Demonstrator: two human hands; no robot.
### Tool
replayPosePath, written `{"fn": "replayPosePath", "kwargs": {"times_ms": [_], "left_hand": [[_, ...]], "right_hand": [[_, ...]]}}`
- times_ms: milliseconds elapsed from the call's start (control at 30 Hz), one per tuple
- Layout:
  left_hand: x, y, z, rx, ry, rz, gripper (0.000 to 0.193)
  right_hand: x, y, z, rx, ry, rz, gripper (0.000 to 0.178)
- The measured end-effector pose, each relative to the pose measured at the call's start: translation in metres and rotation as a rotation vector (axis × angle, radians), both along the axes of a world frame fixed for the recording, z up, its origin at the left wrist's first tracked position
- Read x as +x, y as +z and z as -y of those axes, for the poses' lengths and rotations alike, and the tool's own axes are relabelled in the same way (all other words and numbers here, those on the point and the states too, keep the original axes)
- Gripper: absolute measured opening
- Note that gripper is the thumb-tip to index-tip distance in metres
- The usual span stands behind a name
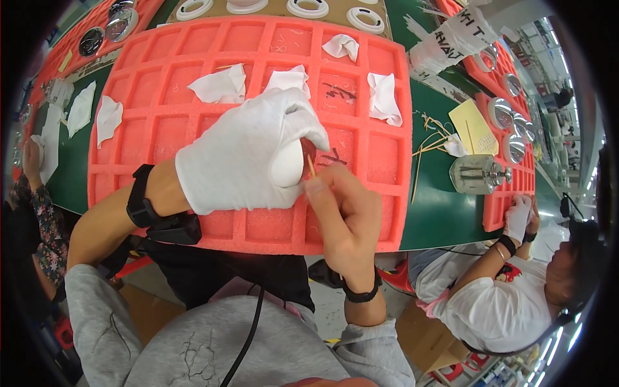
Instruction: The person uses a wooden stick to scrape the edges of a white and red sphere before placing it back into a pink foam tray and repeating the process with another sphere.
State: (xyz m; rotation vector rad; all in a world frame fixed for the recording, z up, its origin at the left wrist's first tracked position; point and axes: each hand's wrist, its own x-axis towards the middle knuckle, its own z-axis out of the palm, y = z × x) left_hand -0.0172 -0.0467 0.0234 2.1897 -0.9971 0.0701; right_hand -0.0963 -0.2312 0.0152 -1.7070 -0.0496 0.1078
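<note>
My left hand [245, 148], in a white glove, is closed around a small white rounded part [287, 165]. The opening of this part faces right and looks dark reddish inside. My bare right hand [349, 216] pinches a thin wooden stick [312, 166] between thumb and fingertips. The stick's upper end is at the part's opening; whether it touches cannot be made out. Both hands are above a coral-pink foam tray [274, 229] divided into square compartments. Crumpled white cloths [222, 84] lie on the tray beyond my left hand, and another cloth [385, 99] rests farther right.
Right of the tray, a glass pump bottle [476, 174], a yellow card [472, 126] and loose wooden sticks [431, 138] lie on the green table [429, 219]. White rings [307, 7] sit at the back. Co-workers are at both sides; one gloved hand [517, 219] shows at right.
</note>
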Motion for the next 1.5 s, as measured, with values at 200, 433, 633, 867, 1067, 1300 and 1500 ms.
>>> {"fn": "replayPosePath", "kwargs": {"times_ms": [200,433,633,867,1067,1300,1500], "left_hand": [[0.001,-0.001,-0.002,-0.048,-0.013,0.021,0.046],[0.003,-0.001,0.000,-0.038,-0.034,0.073,0.034],[0.003,-0.001,0.001,-0.030,-0.068,0.131,0.034],[0.008,-0.006,-0.006,-0.091,-0.034,0.011,0.040],[0.004,0.006,-0.016,-0.111,-0.052,-0.139,0.044],[0.005,0.002,-0.017,-0.078,-0.057,-0.174,0.046],[0.004,0.005,-0.014,-0.063,-0.046,-0.157,0.046]], "right_hand": [[-0.007,-0.008,-0.002,-0.108,-0.008,0.123,0.011],[-0.009,-0.005,0.000,-0.117,0.013,0.075,0.016],[-0.004,-0.002,-0.001,-0.066,0.019,0.058,0.014],[-0.001,-0.003,0.030,0.753,-0.189,0.186,0.023],[0.016,0.049,0.051,0.809,-0.340,0.451,0.026],[0.019,0.015,-0.012,-0.153,-0.214,0.214,0.012],[0.014,0.027,-0.016,-0.192,-0.185,0.176,0.009]]}}
